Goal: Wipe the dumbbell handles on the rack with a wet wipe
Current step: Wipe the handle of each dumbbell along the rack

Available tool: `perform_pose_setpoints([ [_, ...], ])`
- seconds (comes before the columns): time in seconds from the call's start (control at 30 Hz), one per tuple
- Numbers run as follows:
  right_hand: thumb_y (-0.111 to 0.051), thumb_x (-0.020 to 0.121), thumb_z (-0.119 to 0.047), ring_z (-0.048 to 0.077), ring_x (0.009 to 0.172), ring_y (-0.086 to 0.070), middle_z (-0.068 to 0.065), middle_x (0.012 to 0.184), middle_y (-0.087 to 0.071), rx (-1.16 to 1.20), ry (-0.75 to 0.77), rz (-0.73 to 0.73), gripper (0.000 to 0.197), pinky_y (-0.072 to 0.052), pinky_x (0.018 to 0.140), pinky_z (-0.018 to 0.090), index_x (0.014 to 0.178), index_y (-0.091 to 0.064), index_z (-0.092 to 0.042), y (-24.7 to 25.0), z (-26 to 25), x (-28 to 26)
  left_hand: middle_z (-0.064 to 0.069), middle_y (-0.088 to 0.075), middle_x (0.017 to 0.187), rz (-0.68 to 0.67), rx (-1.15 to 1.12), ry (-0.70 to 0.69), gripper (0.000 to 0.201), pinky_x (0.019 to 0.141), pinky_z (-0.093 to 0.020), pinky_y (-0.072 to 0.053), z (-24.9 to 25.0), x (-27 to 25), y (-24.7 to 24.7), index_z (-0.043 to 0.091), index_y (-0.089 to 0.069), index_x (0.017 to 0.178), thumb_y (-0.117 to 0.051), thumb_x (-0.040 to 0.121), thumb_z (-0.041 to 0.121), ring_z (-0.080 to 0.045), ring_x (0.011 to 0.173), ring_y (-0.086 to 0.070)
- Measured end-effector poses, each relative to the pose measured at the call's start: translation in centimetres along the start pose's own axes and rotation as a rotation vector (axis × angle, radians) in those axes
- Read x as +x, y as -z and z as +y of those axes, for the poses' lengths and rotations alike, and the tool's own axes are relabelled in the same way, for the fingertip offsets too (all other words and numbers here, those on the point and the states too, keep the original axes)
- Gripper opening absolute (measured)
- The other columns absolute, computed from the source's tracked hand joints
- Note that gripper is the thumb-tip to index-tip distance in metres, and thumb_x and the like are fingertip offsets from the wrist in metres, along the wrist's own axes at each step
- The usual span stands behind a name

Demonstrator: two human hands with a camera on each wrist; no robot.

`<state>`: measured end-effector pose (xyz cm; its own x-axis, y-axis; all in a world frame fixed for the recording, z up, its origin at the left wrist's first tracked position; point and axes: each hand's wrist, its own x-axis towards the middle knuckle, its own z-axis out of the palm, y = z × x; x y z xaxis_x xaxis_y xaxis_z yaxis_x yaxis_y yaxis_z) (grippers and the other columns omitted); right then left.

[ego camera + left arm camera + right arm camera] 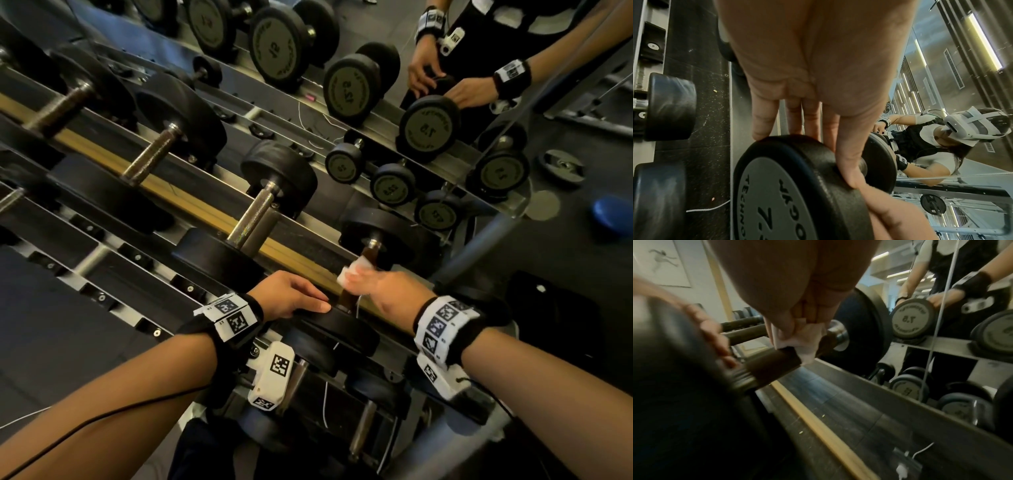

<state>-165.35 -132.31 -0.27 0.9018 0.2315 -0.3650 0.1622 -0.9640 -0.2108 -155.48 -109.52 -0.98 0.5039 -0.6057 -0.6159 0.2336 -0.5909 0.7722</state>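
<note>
On the metal dumbbell rack (212,219) before a mirror, the right hand (380,291) pinches a white wet wipe (349,274) around the dark handle (368,255), which runs near to far; the left hand (291,296), fingers straight, steadies the near black rubber dumbbell head (342,329).

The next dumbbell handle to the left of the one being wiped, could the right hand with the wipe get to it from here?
Probably yes. That handle lies bare on the rack, nothing over it. The left hand only rests on the near weight, off to the side of the right hand's path.

Left grip (291,295) flat (fingers straight), right grip (380,291) curled
</note>
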Motion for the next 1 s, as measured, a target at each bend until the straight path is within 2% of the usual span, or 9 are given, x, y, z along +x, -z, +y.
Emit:
perform_pose_setpoints([
  [0.1,-0.053,0.09,-0.002,0.018,0.132,-0.05,-0.006,0.155,-0.034,0.019,0.114,-0.115,0.072,-0.045,0.106,0.044,0.151,-0.029,-0.032,-0.9,-1.2,-1.1,0.003,-0.076,0.095,-0.004,0.013,-0.008,0.016,0.075,-0.022,-0.053,0.1,0.1,0.0,0.028,-0.078,0.086,-0.084,0.072,0.032,-0.011,0.092,-0.068],
  [0.17,-0.052,0.092,-0.002,0.016,0.136,-0.045,-0.005,0.153,-0.038,0.075,0.109,-0.105,0.065,-0.039,0.111,0.043,0.148,-0.036,-0.031,0.0,-0.8,-0.7,0.0,-0.076,0.097,-0.019,0.004,0.002,0.015,0.08,-0.028,-0.055,0.3,0.1,0.1,0.027,-0.079,0.086,-0.084,0.072,0.03,-0.016,0.096,-0.069],
  [0.3,-0.053,0.089,0.002,0.027,0.128,-0.054,0.008,0.146,-0.043,-0.084,-0.12,-0.036,0.059,-0.049,0.1,0.046,0.144,-0.039,-0.017,2.7,0.1,1.5,0.004,-0.076,0.09,-0.04,-0.007,0.024,0.013,0.069,-0.023,-0.051,0.5,0.1,0.3,0.027,-0.079,0.084,-0.085,0.072,0.029,-0.01,0.087,-0.068],
  [0.4,-0.05,0.092,0.0,0.025,0.137,-0.044,0.005,0.152,-0.035,-0.084,-0.208,0.007,0.058,-0.047,0.102,0.044,0.145,-0.037,-0.018,3.1,0.0,1.3,0.001,-0.076,0.09,-0.028,-0.022,0.025,0.018,0.074,-0.026,-0.051,0.3,0.3,0.2,0.022,-0.079,0.086,-0.086,0.071,0.028,-0.013,0.088,-0.068],
  [0.63,-0.054,0.094,-0.003,0.027,0.127,-0.051,0.007,0.142,-0.048,0.127,0.06,-0.063,0.047,-0.044,0.103,0.046,0.139,-0.051,-0.015,0.8,-1.9,-0.1,-0.005,-0.076,0.097,-0.021,-0.025,0.01,0.019,0.083,-0.032,-0.054,0.1,0.1,0.0,0.023,-0.079,0.087,-0.086,0.07,0.03,-0.018,0.092,-0.068],
  [0.73,-0.053,0.093,-0.003,0.03,0.128,-0.052,0.008,0.145,-0.046,0.082,-0.142,0.047,0.05,-0.046,0.101,0.048,0.141,-0.05,-0.017,2.4,-0.3,0.7,-0.007,-0.074,0.101,-0.016,-0.023,0.02,0.019,0.082,-0.033,-0.05,0.2,0.2,0.1,0.023,-0.079,0.087,-0.086,0.071,0.03,-0.02,0.093,-0.065],
  [0.8,-0.052,0.094,-0.005,0.024,0.139,-0.042,0.005,0.152,-0.039,0.047,-0.239,0.077,0.053,-0.041,0.108,0.043,0.144,-0.042,-0.018,2.8,-0.1,1.3,-0.003,-0.075,0.099,-0.022,-0.021,0.028,0.019,0.078,-0.029,-0.05,0.2,0.3,0.1,0.024,-0.079,0.087,-0.085,0.071,0.031,-0.017,0.093,-0.065],
  [0.9,-0.045,0.096,-0.001,0.019,0.149,-0.019,0.004,0.16,-0.026,-0.036,-0.142,0.027,0.057,-0.024,0.119,0.033,0.15,-0.034,-0.014,2.1,-0.7,1.0,0.003,-0.076,0.089,-0.027,-0.025,0.031,0.016,0.068,-0.022,-0.048,0.1,0.3,0.2,0.025,-0.079,0.086,-0.085,0.072,0.03,-0.009,0.086,-0.065],
  [1.0,-0.047,0.094,0.004,0.017,0.151,-0.013,-0.001,0.163,-0.019,0.105,-0.066,0.01,0.065,-0.012,0.123,0.03,0.153,-0.031,-0.018,0.7,-0.8,-0.7,0.003,-0.076,0.089,-0.027,-0.023,0.022,0.014,0.065,-0.02,-0.047,0.0,0.4,0.2,0.026,-0.079,0.084,-0.085,0.072,0.029,-0.01,0.082,-0.065],
])
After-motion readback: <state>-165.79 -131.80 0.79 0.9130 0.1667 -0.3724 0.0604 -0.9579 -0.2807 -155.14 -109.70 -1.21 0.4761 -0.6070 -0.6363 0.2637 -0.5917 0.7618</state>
